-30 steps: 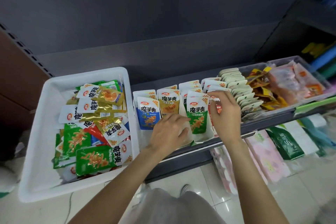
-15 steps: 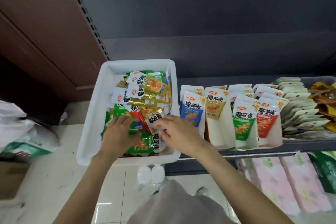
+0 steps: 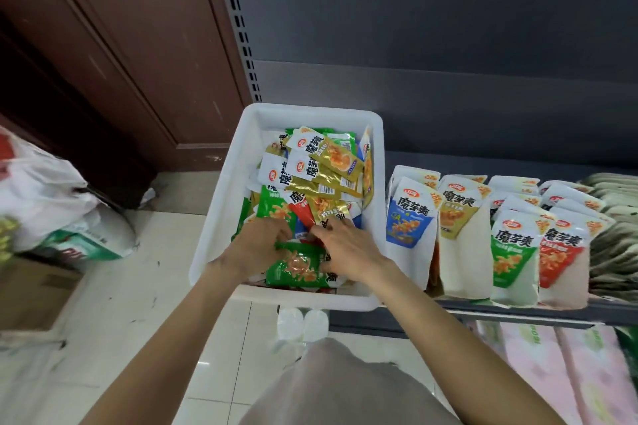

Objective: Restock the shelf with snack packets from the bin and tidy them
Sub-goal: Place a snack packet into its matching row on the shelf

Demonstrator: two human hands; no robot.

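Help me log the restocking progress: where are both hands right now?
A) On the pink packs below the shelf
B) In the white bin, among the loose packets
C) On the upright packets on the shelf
B: the left hand and right hand both reach into the white bin, around a green packet.

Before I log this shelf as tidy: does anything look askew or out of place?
The shelf rows stand upright and orderly. The packets in the white bin lie jumbled at all angles, where the left hand and right hand are sorting. Nothing looks spilled or torn.
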